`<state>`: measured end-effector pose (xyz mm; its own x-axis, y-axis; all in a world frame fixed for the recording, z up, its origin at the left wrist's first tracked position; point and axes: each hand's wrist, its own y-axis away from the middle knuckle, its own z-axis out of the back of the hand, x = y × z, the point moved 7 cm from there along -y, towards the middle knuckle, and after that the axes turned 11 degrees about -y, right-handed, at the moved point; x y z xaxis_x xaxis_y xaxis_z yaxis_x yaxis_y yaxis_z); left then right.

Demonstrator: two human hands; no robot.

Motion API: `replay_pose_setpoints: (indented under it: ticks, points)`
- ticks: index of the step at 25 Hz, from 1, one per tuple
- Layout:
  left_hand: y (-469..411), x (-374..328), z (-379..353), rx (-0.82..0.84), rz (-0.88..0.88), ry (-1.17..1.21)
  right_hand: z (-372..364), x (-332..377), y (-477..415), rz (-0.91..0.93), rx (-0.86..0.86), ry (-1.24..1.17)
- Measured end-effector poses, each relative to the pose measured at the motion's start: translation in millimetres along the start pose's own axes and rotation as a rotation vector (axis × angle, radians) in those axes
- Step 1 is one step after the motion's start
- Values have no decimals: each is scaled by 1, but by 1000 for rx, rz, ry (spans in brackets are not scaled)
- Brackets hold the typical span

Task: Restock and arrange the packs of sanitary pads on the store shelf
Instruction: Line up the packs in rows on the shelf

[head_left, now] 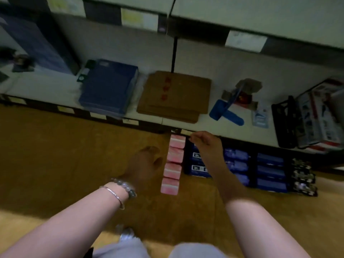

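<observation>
Left hand point(147, 162), fingers loosely curled and empty, sits just beside the pink pad packs point(173, 164). Right hand point(206, 144) is above the blue packs point(236, 161), grip unclear.

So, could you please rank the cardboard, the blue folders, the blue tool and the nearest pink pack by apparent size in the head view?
1. Cardboard and blue folders: about alike, not ranked apart.
2. Blue tool.
3. Nearest pink pack: smallest, though seemingly nearer the camera.
</observation>
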<state>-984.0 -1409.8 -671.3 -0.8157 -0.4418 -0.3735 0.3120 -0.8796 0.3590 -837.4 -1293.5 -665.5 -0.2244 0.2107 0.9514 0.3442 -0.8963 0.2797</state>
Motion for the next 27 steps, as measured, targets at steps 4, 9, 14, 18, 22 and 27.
replay_pose_setpoints:
  ticks: [4,9,14,18,22,27]
  points:
    - [-54,38,-107,51,-42,-115,-19,-114,-41,-43,28,50]
    - [-101,68,-206,137,-164,-365,-42,-207,-80,-10,103,137]
    - [-101,68,-290,260,-368,-626,-68,-281,-99,3,373,509]
    - [-85,68,-339,367,-369,-745,-85,-333,-82,100,758,1139]
    - [-88,64,-348,299,-349,-779,-89,-332,-82,195,693,1232]
    - [-92,63,-348,326,-384,-668,-94,-336,-85,213,695,1292]
